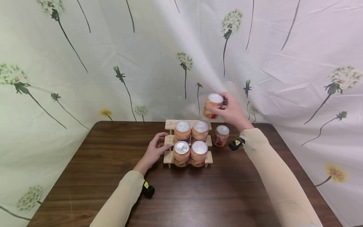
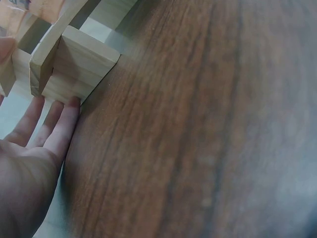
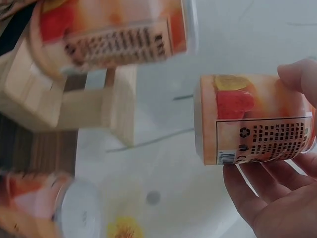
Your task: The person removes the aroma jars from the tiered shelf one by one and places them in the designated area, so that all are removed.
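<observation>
My right hand (image 1: 233, 110) grips an orange can (image 1: 211, 108) with a silvery lid and holds it up above the back of a stepped wooden rack (image 1: 187, 123). The right wrist view shows thumb and fingers on opposite sides of this can (image 3: 255, 119), whose printed label faces the camera. Two similar cans stand on the rack's middle step, among them a left can (image 1: 182, 134). Two more stand on the front step, among them a right can (image 1: 199, 154). At the rack's left end is my left hand (image 1: 153, 153), its extended fingers (image 2: 64, 124) touching the wooden side.
Another orange can (image 1: 221, 137) stands on the table just right of the rack, below my right wrist. The dark wooden table (image 1: 181, 195) ends at the back against a white curtain (image 1: 158, 78) with dandelion prints. The rack's top step carries no can.
</observation>
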A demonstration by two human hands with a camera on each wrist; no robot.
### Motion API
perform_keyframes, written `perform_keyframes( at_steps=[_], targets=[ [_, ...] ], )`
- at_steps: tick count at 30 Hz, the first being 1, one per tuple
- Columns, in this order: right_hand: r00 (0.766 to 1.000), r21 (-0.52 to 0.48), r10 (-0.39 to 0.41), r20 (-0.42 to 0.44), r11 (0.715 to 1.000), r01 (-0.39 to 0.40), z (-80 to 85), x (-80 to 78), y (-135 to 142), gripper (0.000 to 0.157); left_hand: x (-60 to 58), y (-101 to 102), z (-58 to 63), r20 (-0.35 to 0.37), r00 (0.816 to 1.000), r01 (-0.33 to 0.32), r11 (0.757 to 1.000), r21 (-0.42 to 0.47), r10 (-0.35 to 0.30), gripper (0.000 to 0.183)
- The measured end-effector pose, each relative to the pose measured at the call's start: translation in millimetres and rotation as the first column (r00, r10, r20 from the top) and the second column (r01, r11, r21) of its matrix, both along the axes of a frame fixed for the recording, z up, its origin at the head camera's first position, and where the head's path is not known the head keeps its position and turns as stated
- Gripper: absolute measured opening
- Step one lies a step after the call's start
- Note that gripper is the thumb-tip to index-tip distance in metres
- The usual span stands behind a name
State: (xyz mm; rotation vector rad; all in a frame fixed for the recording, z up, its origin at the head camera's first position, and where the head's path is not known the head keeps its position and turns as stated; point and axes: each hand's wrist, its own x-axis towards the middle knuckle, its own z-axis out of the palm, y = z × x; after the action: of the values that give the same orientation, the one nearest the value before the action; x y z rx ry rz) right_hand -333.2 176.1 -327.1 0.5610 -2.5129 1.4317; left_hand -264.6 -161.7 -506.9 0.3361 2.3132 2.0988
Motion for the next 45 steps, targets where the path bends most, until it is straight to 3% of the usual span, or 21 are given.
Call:
perform_keyframes(
  at_steps=[12, 20, 28, 39, 45],
  targets=[
    [0.998, -0.009, -0.048, 0.043, 0.999, 0.048, -18.3, 5.4, 43.4, 0.067, -0.2, 0.2, -0.2, 0.028, 1.000, 0.001, 1.000, 0.004, -0.001, 0.053],
    [0.994, 0.020, -0.108, 0.022, 0.994, 0.107, -31.7, 9.6, 69.0, 0.064, 1.2, 1.1, 2.5, 0.018, 1.000, 0.015, 1.000, -0.003, -0.015, 0.054],
    [0.981, 0.062, -0.184, 0.055, 0.982, 0.181, -48.2, 14.2, 92.7, 0.072, 0.8, -0.1, 1.6, 0.013, 1.000, 0.018, 1.000, -0.009, -0.018, 0.054],
    [0.975, 0.069, -0.219, 0.048, 0.974, 0.215, -73.5, 17.4, 115.8, 0.073, -1.2, -0.4, 0.5, 0.020, 1.000, 0.006, 1.000, -0.008, -0.006, 0.054],
    [0.978, 0.087, -0.198, 0.067, 0.978, 0.192, -91.2, 17.0, 121.3, 0.067, -1.3, 0.1, 0.9, 0.030, 1.000, 0.003, 1.000, -0.008, -0.003, 0.054]
  ],
)
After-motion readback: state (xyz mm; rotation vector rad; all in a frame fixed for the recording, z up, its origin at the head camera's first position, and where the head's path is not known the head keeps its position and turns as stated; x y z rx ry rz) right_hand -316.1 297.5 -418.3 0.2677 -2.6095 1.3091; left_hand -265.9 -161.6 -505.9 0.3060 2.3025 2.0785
